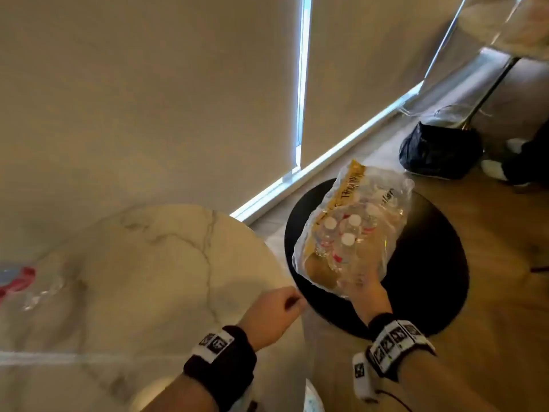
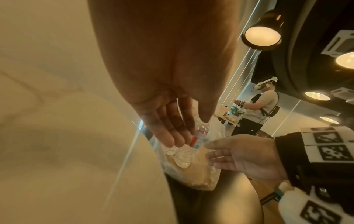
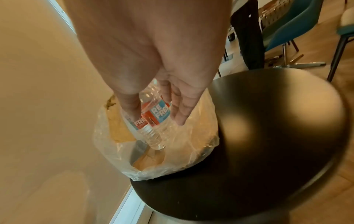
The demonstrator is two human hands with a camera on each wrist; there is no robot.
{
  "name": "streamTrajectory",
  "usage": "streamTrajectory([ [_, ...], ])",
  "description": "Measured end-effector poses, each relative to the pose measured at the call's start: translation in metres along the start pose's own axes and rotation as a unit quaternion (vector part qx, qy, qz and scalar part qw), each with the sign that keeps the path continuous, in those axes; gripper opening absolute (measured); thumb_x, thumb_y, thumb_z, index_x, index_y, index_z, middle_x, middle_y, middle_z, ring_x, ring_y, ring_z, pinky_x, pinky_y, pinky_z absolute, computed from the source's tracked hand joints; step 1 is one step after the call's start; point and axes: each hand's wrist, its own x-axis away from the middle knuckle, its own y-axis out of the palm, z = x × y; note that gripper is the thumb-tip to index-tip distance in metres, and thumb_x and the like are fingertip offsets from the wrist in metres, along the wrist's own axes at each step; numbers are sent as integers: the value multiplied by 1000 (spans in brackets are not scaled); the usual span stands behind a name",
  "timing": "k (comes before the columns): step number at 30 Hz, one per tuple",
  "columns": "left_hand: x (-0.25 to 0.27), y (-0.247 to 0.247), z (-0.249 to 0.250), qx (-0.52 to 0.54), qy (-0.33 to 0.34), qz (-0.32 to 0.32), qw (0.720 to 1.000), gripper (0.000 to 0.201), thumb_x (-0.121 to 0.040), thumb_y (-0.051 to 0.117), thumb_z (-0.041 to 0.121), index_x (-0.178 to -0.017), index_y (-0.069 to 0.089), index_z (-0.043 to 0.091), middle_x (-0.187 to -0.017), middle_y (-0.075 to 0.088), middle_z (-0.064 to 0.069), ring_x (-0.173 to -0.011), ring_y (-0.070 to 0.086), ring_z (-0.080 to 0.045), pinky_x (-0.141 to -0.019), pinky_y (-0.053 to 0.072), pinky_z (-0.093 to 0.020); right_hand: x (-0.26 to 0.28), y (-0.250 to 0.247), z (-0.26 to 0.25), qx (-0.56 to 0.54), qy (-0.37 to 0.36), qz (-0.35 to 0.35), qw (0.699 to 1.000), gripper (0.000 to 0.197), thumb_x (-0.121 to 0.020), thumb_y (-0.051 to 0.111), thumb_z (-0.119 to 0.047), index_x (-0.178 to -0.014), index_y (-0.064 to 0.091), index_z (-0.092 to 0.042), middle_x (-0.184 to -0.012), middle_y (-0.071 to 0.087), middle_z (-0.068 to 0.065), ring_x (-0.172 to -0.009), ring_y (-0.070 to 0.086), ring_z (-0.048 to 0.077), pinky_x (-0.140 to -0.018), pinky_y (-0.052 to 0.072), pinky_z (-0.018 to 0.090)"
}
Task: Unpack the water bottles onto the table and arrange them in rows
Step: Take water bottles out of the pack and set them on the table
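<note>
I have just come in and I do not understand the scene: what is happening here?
A person is unpacking a plastic pack of water bottles that sits on a black stool. The right hand reaches into the pack and its fingers close around a bottle. The left hand is empty near the marble table.

One torn clear plastic wrap pack with yellow print (image 1: 350, 230) sits on one round black stool (image 1: 439, 263), at three o'clock from one round white marble table (image 1: 142, 263). Four white bottle caps (image 1: 347, 239) show inside the pack; further bottles there are too blurred to count. One clear red-labelled water bottle (image 1: 20, 281) lies at the table's nine o'clock edge.
</note>
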Motion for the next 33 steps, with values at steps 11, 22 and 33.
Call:
streamTrajectory([
  [11, -204, 38, 3, 283, 45, 74, 955, 69, -81, 79, 6, -135, 45, 30, -132, 59, -3, -119, 62, -15, -96, 51, -16, -107, 35, 14, 31, -10, 41, 999, 73, -68, 81, -49, -122, 52, -10, -114, 67, 14, -102, 64, 33, -85, 50, 37],
  [22, -125, 9, 28, 186, 18, 84, 979, 71, -73, 82, 34, -131, 41, 34, -123, 61, 13, -109, 61, -5, -90, 51, -21, -36, -24, -15, 89, -191, 29, 977, 53, -69, 77, -55, -111, 61, -28, -106, 69, -6, -101, 64, 18, -89, 54, 43],
  [33, 145, -69, -97, 253, -114, 283, 918, 58, -79, 81, 21, -125, 53, 42, -116, 66, 24, -108, 61, 7, -91, 57, -20, 141, 127, -104, 127, -280, -231, 923, 62, -65, 80, -47, -120, 57, -32, -114, 62, -13, -104, 60, 13, -88, 50, 29],
])
